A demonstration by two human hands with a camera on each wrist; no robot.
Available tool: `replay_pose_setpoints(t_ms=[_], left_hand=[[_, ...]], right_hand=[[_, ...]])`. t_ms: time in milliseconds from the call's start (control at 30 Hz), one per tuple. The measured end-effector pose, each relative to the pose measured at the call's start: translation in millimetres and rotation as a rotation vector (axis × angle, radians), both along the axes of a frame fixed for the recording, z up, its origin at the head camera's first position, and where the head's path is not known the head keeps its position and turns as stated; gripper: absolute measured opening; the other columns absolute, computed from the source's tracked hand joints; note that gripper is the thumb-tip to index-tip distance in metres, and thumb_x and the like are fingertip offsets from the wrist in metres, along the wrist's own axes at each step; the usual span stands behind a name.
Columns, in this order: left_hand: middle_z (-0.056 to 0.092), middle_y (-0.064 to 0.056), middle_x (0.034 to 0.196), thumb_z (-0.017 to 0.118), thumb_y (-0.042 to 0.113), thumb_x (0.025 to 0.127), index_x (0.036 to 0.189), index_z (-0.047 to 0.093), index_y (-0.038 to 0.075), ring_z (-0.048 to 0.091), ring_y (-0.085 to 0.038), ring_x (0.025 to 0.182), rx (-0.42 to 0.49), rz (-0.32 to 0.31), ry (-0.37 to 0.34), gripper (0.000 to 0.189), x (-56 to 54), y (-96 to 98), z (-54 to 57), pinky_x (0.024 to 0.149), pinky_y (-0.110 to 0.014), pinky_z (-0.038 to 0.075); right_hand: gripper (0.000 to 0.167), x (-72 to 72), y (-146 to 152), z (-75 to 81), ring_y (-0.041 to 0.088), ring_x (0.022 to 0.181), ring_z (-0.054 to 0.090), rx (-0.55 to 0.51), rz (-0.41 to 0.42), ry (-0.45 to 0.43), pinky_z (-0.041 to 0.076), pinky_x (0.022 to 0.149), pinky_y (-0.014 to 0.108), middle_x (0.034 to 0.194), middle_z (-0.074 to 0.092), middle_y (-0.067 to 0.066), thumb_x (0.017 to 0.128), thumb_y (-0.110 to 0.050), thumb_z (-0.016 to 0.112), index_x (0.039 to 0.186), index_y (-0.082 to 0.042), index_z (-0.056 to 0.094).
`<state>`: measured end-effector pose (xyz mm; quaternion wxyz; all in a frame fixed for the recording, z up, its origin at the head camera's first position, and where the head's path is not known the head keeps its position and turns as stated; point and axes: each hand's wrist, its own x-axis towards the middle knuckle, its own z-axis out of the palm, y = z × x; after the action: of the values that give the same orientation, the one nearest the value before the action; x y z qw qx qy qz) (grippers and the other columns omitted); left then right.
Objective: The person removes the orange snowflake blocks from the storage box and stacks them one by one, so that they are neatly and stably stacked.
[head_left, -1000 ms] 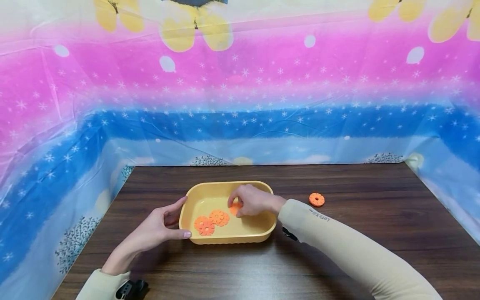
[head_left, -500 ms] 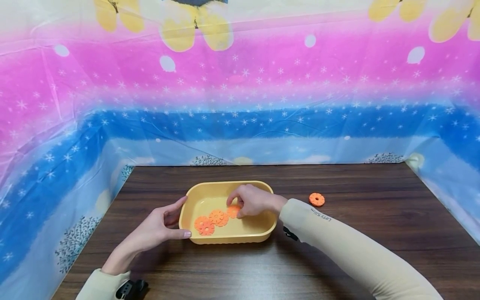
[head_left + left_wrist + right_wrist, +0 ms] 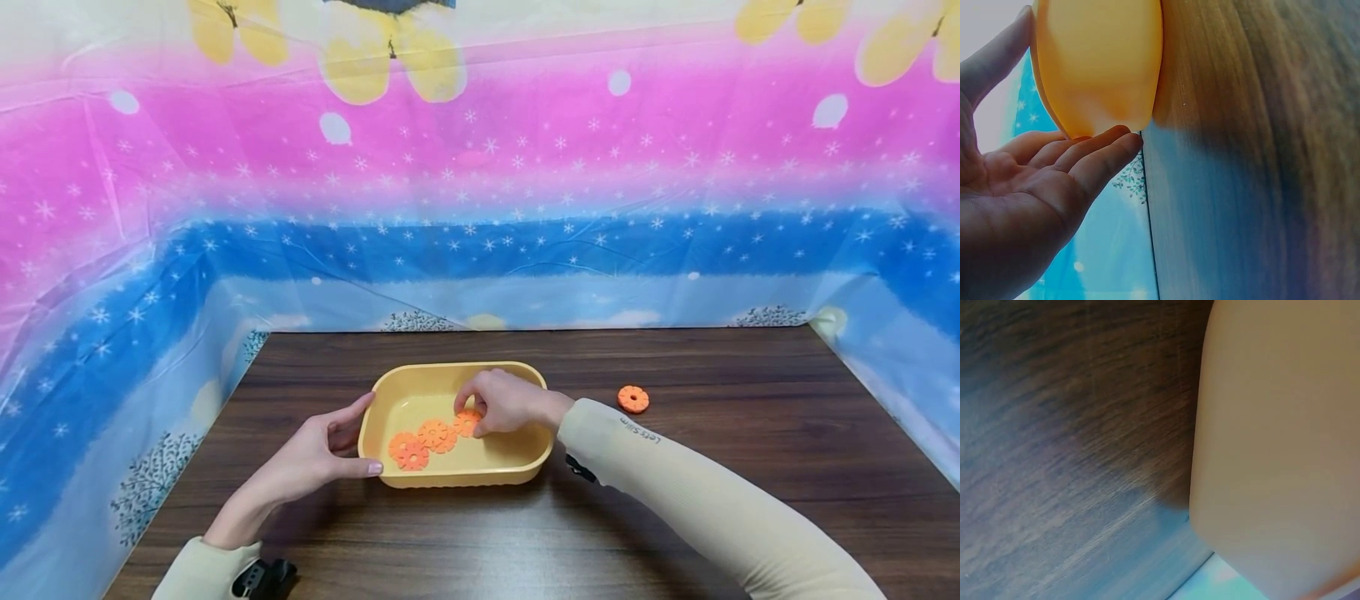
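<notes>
My left hand (image 3: pixel 315 446) holds the left end of a yellow plastic basin (image 3: pixel 472 479) between thumb and fingers. In the left wrist view, fingertips (image 3: pixel 1127 140) of the same hand lie against the outer wall of the basin (image 3: pixel 1107 56). My right hand (image 3: pixel 510 400) reaches over the basin's right end and pinches an orange interlocking disc (image 3: pixel 467 422) low inside it. Several more notched orange discs (image 3: pixel 412 456) lie overlapping on the basin floor, left of the held one. The right wrist view has only the basin's outer wall (image 3: pixel 1272 437); that hand is out of its frame.
An orange disc, or a small stack of them (image 3: pixel 633 399), rests on the dark wooden table (image 3: pixel 720 367) right of the basin, behind my right sleeve (image 3: pixel 675 475). A printed cloth backdrop (image 3: pixel 510 242) surrounds the table's back and sides.
The disc in my right fingers has shifted slightly left and down, lying flatter near the other discs. The left hand and the basin have stayed still.
</notes>
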<state>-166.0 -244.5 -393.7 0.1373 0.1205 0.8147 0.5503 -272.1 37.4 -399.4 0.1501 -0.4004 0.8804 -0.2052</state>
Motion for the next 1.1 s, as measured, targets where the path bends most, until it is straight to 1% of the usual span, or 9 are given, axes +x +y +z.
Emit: replay_pose_setpoints(t_ms=[67, 167, 300, 367, 567, 667, 767, 933, 1100], left_hand=[[0.023, -0.013, 0.149, 0.079, 0.012, 0.073, 0.148, 0.021, 0.011, 0.038, -0.032, 0.126, 0.007, -0.001, -0.001, 0.095, -0.2, 0.1, -0.1, 0.087, -0.032, 0.047], [0.022, -0.013, 0.149, 0.079, 0.012, 0.073, 0.148, 0.021, 0.01, 0.038, -0.032, 0.126, 0.008, -0.002, -0.004, 0.095, -0.3, 0.0, 0.0, 0.087, -0.032, 0.047], [0.022, -0.013, 0.149, 0.08, 0.013, 0.073, 0.148, 0.021, 0.01, 0.038, -0.033, 0.126, 0.004, -0.001, -0.01, 0.095, -0.2, -0.1, 0.3, 0.086, -0.032, 0.048], [0.022, -0.013, 0.15, 0.08, 0.013, 0.073, 0.148, 0.021, 0.01, 0.038, -0.033, 0.126, 0.001, 0.0, -0.011, 0.095, 0.0, -0.1, 0.5, 0.086, -0.032, 0.048], [0.022, -0.012, 0.15, 0.079, 0.013, 0.073, 0.148, 0.021, 0.009, 0.037, -0.032, 0.127, 0.008, -0.003, -0.008, 0.095, 0.3, 0.2, 0.6, 0.087, -0.033, 0.047], [0.021, -0.012, 0.15, 0.079, 0.012, 0.073, 0.148, 0.021, 0.01, 0.037, -0.032, 0.127, 0.009, -0.005, -0.009, 0.095, 0.3, 0.4, 0.6, 0.087, -0.033, 0.047], [0.022, -0.012, 0.15, 0.079, 0.013, 0.073, 0.148, 0.021, 0.011, 0.037, -0.032, 0.127, 0.01, -0.006, -0.012, 0.094, 0.2, 0.5, 0.8, 0.087, -0.033, 0.047], [0.022, -0.013, 0.15, 0.079, 0.013, 0.073, 0.148, 0.021, 0.011, 0.037, -0.032, 0.127, 0.01, -0.007, -0.013, 0.095, 0.2, 0.5, 1.0, 0.087, -0.033, 0.048], [0.022, -0.013, 0.15, 0.079, 0.013, 0.073, 0.148, 0.021, 0.01, 0.037, -0.033, 0.127, 0.006, -0.006, -0.009, 0.095, 0.4, 0.3, 1.3, 0.086, -0.032, 0.048]], right_hand=[[0.034, 0.4, -0.1, 0.0, 0.009, 0.059, 0.049, 0.006, -0.004, 0.014, 0.043, 0.06, 0.022, 0.065, 0.055, -0.002, 0.072, -0.017, 0.08, 0.103, -0.017, 0.067], [0.034, 1.3, 0.0, -0.4, 0.01, 0.066, 0.05, 0.008, -0.008, 0.037, 0.044, 0.063, 0.023, 0.074, 0.058, -0.002, 0.071, -0.02, 0.082, 0.102, -0.019, 0.067], [0.034, 3.6, 0.0, -1.3, 0.01, 0.077, 0.051, 0.001, -0.008, 0.053, 0.044, 0.068, 0.023, 0.087, 0.059, -0.003, 0.069, -0.021, 0.083, 0.098, -0.019, 0.064], [0.034, 5.0, -0.2, -1.4, 0.011, 0.08, 0.052, -0.004, -0.008, 0.05, 0.044, 0.069, 0.024, 0.09, 0.059, -0.004, 0.069, -0.021, 0.082, 0.097, -0.019, 0.062], [0.039, 8.9, 0.5, 0.4, 0.011, 0.077, 0.052, 0.003, -0.016, 0.001, 0.045, 0.065, 0.025, 0.09, 0.059, -0.002, 0.071, -0.02, 0.081, 0.101, -0.02, 0.057], [0.044, 9.1, 1.4, 0.4, 0.011, 0.078, 0.053, 0.003, -0.012, -0.016, 0.046, 0.066, 0.024, 0.091, 0.058, -0.002, 0.07, -0.019, 0.082, 0.106, -0.02, 0.057], [0.048, 8.5, 2.2, 0.5, 0.012, 0.08, 0.053, 0.003, -0.003, -0.019, 0.046, 0.067, 0.024, 0.093, 0.058, -0.002, 0.068, -0.014, 0.082, 0.108, -0.02, 0.057], [0.045, 7.7, 3.7, 2.3, 0.013, 0.085, 0.054, 0.002, 0.016, -0.02, 0.046, 0.071, 0.024, 0.096, 0.058, -0.002, 0.071, -0.006, 0.078, 0.109, -0.02, 0.059], [0.043, 8.1, 4.6, 4.3, 0.014, 0.089, 0.054, -0.003, 0.022, -0.038, 0.046, 0.072, 0.024, 0.098, 0.059, -0.002, 0.073, -0.004, 0.076, 0.11, -0.02, 0.063]])
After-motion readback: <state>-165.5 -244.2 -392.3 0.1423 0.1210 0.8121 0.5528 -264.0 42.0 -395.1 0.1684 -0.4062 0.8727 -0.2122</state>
